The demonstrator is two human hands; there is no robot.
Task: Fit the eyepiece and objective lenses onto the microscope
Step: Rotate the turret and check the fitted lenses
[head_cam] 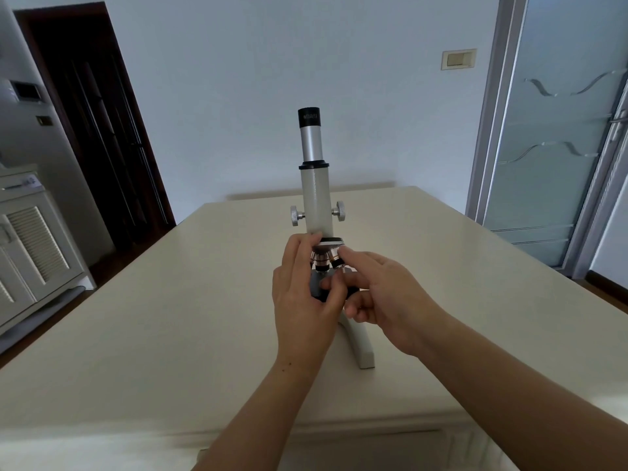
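room: cream table (170,317) centre, bare top. behind the table a pale blue-white wall (272,79) with a beige switch plate (458,59) up right. left of the table a dark wooden door (91,130), and nearer, a white louvred cabinet (30,253). right of the table a frosted glass door (557,137) in grey frame. light soft, even.

Soft, even daylight fills the room — cool and a little dim, with no glare. My hands throw only faint shadows on the table (170,300). The wide lens bows the dark doorway (95,124) and frosted glass door (557,130) outward, and the table's near edge smears into blur.
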